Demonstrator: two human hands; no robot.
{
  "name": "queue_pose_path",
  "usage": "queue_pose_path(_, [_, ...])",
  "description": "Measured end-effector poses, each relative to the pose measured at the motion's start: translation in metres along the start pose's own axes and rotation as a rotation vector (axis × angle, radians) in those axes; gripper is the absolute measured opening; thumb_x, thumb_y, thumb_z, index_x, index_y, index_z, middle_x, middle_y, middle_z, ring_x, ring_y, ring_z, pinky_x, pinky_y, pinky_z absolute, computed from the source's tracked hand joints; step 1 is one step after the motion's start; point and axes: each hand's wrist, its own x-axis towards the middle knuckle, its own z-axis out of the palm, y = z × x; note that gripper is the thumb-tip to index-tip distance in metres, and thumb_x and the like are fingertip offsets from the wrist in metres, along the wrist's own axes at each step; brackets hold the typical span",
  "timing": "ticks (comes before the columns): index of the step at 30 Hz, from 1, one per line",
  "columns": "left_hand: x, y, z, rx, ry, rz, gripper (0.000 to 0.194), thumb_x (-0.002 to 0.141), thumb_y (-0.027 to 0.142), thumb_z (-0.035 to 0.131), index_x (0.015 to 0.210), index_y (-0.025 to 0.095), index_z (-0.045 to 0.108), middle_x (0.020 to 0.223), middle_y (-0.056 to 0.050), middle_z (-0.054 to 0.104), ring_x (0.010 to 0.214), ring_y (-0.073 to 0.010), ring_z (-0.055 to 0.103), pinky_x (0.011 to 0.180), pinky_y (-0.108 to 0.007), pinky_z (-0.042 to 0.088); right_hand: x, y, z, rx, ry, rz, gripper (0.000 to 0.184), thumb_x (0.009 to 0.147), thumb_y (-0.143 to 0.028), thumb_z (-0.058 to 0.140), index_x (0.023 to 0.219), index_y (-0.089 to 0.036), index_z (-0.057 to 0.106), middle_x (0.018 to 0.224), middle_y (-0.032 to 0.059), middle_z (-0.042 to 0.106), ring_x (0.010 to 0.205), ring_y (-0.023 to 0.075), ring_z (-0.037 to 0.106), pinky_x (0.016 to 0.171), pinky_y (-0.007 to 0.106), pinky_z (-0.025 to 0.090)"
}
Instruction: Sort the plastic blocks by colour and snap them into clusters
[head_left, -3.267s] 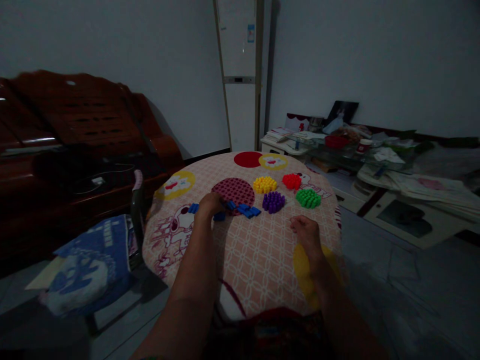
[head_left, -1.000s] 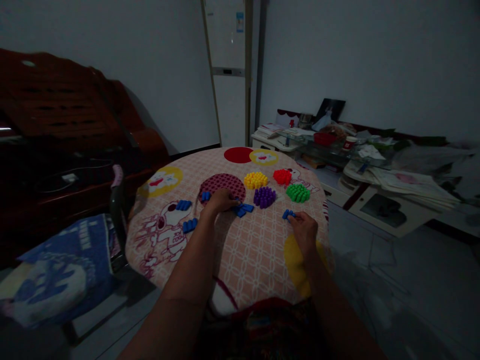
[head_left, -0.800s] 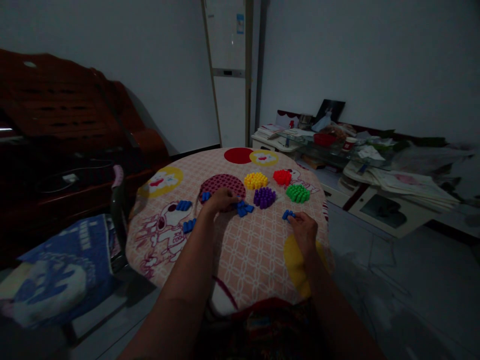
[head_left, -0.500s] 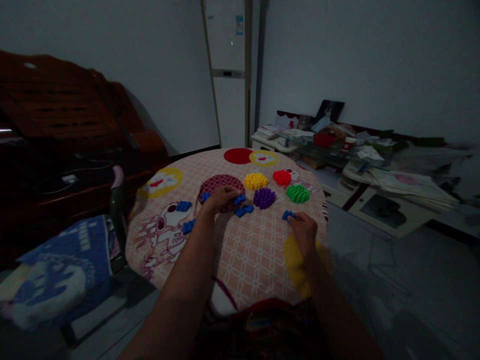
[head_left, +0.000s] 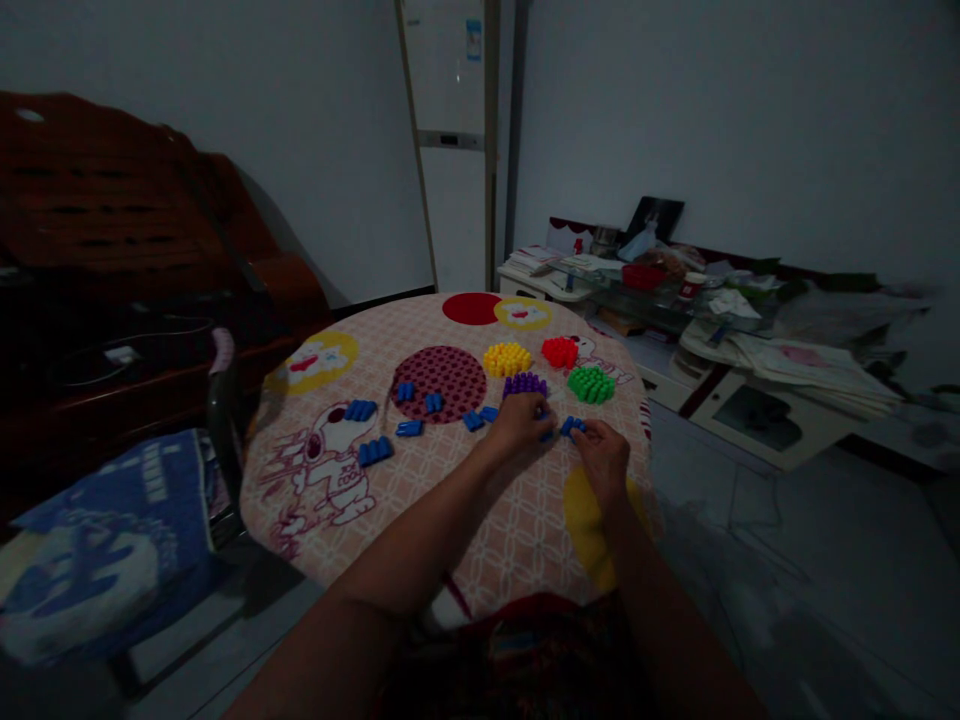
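Note:
My right hand pinches a small joined group of blue plastic blocks above the right part of the tablecloth. Beside it, my left hand is closed round another blue block, mostly hidden by the fingers. Both hands are close together, a small gap apart. Several blue blocks lie to the left, among them a ribbed strip, a second strip and a flat-lying piece. Just behind my left hand stands a cluster of purple pegs, partly covered by it.
Clusters of yellow pegs, red pegs and green pegs stand toward the far right of the round table. A chair with a blue bag is at left. A cluttered cabinet stands at right.
My left hand has picked up a blue block from the middle pile and carried it right, up to my right hand. The right hand keeps its blue blocks nearly in place. The view has shifted slightly.

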Motion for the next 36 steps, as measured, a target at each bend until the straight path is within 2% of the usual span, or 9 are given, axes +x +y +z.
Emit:
queue_pose_path(4, [-0.007,0.012,0.023,0.037,-0.066,0.040,0.037,0.075,0.032,0.074,0.108,0.014,0.071,0.089,-0.009,0.075,0.081,-0.0215,0.069,0.071,-0.029,0.049,-0.001,-0.006,-0.004,-0.013,-0.003,-0.006,0.037,0.086,-0.052,0.055,0.086,-0.019,0.072,0.081,0.0072,0.074,0.072,0.0209,0.065,0.066,0.029,0.046])
queue_pose_path(7, [-0.008,0.008,0.021,-0.014,-0.175,0.027,0.060,0.064,0.032,0.084,0.118,0.014,0.067,0.092,-0.006,0.076,0.083,-0.0213,0.069,0.071,-0.028,0.049,-0.001,-0.008,-0.006,-0.054,-0.007,-0.026,0.044,0.092,-0.053,0.044,0.072,-0.020,0.065,0.067,0.0037,0.067,0.063,0.0171,0.057,0.061,0.027,0.041])
queue_pose_path(10, [-0.007,0.005,0.017,-0.032,-0.223,0.017,0.059,0.060,0.028,0.086,0.115,0.014,0.068,0.093,-0.004,0.075,0.083,-0.0203,0.069,0.073,-0.027,0.050,-0.002,-0.010,-0.007,-0.086,-0.008,-0.041,0.047,0.094,-0.052,0.040,0.064,-0.021,0.057,0.060,0.0014,0.059,0.058,0.0154,0.051,0.059,0.027,0.036])
queue_pose_path(15, [-0.008,0.006,0.026,-0.004,-0.169,0.016,0.048,0.061,0.030,0.086,0.102,0.014,0.070,0.091,-0.005,0.073,0.081,-0.0200,0.067,0.071,-0.028,0.049,-0.001,-0.012,-0.007,-0.063,-0.022,-0.059,0.045,0.093,-0.052,0.041,0.062,-0.021,0.054,0.059,0.0002,0.055,0.058,0.0149,0.049,0.059,0.028,0.033])
queue_pose_path(20, [-0.009,0.007,0.039,-0.040,-0.068,0.039,0.044,0.064,0.031,0.084,0.102,0.015,0.068,0.090,-0.005,0.070,0.079,-0.0192,0.064,0.071,-0.029,0.048,-0.001,-0.013,-0.007,-0.064,-0.038,-0.067,0.044,0.092,-0.051,0.042,0.059,-0.022,0.050,0.058,-0.0002,0.054,0.059,0.0146,0.047,0.058,0.028,0.032])
queue_pose_path(25, [-0.010,0.010,0.042,-0.023,-0.016,0.080,0.035,0.067,0.029,0.081,0.097,0.016,0.068,0.094,-0.007,0.070,0.086,-0.0212,0.063,0.077,-0.032,0.049,-0.002,-0.014,-0.008,-0.066,-0.036,-0.077,0.043,0.092,-0.049,0.044,0.061,-0.022,0.052,0.058,-0.0006,0.055,0.059,0.0146,0.048,0.059,0.028,0.032])
queue_pose_path(29, [-0.012,0.013,0.040,-0.006,-0.025,0.094,0.039,0.069,0.029,0.080,0.103,0.016,0.069,0.101,-0.008,0.070,0.092,-0.0222,0.064,0.083,-0.033,0.049,-0.002,-0.014,-0.008,-0.070,-0.029,-0.084,0.042,0.092,-0.048,0.045,0.062,-0.021,0.055,0.060,0.0002,0.058,0.060,0.0149,0.048,0.059,0.027,0.033])
queue_pose_path(34, [-0.009,0.009,0.025,-0.030,-0.045,0.101,0.068,0.063,0.035,0.087,0.123,0.012,0.064,0.114,-0.012,0.070,0.097,-0.0231,0.066,0.085,-0.031,0.050,-0.002,-0.008,-0.008,-0.037,-0.023,-0.033,0.042,0.092,-0.050,0.045,0.070,-0.020,0.064,0.064,0.0020,0.063,0.060,0.0161,0.051,0.059,0.027,0.038])
queue_pose_path(36, [-0.005,0.004,0.012,-0.018,-0.026,0.098,0.061,0.067,0.036,0.085,0.120,0.012,0.066,0.110,-0.012,0.071,0.095,-0.0222,0.066,0.083,-0.030,0.050,-0.001,-0.005,-0.007,-0.017,-0.017,-0.021,0.043,0.092,-0.051,0.046,0.071,-0.019,0.065,0.064,0.0025,0.063,0.060,0.0163,0.052,0.058,0.027,0.039])
